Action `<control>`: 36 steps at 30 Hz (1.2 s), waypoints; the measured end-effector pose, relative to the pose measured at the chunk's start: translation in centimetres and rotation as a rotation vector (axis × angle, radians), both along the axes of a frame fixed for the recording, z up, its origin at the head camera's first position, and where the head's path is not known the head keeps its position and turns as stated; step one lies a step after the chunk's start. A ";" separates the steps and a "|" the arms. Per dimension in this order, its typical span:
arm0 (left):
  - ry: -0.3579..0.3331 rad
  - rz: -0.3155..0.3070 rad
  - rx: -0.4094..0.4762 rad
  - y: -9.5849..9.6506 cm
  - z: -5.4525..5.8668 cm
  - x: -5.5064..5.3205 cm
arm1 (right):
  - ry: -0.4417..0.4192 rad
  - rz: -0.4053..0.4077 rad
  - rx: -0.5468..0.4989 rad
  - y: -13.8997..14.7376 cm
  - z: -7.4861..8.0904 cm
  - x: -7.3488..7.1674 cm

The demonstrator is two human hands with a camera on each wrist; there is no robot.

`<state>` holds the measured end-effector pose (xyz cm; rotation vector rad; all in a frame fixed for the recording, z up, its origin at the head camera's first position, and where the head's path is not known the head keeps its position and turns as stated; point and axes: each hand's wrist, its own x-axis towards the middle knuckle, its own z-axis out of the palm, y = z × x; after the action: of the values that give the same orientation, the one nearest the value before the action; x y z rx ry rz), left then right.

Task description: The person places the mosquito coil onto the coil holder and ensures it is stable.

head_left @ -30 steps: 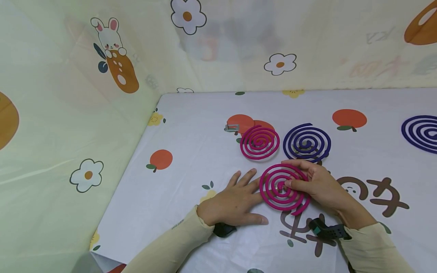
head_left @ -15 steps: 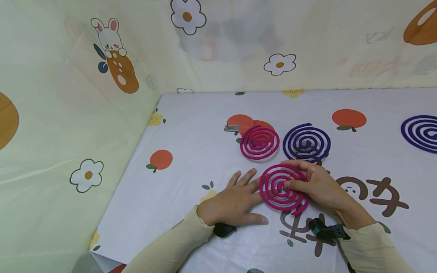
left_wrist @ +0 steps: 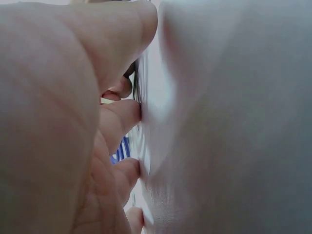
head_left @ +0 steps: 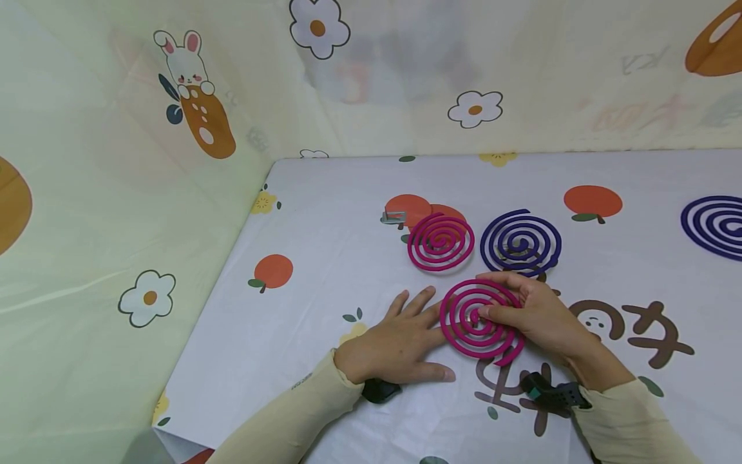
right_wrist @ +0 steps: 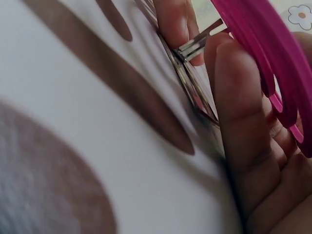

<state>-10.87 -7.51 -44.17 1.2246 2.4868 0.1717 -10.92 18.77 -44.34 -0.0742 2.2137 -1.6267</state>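
Locate the magenta mosquito coil (head_left: 474, 316) just right of and below the middle of the head view, raised off the table (head_left: 324, 232). I have the right grip (head_left: 545, 316) clamped on it: thumb over the face near the hub, other fingers at the upper-right rim. The left grip (head_left: 400, 351) lies palm down, fingers apart, two of them running under the coil's left side. At upper centre of the right wrist view, a metal stand (right_wrist: 197, 43) shows its prong pointing at the coil; I cannot tell whether the two touch. Above the work in the head view lie a second magenta coil (head_left: 440, 241) and a dark blue coil (head_left: 523, 244).

Handling: I judge the coil light, stiff and brittle, with a dry surface unlikely to slip. Hold it near the hub, supporting several turns at once. Do not lift by the free outer end or flex the turns; a single strand may snap
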 end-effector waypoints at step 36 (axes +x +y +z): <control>-0.015 0.000 0.000 0.1 0.0 -0.1 | 0.026 -0.037 0.022 -0.9 0.0 0.1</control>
<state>-10.93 -7.45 -44.17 1.2195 2.4741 0.1799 -10.86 17.91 -44.30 -0.0484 2.2653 -1.6293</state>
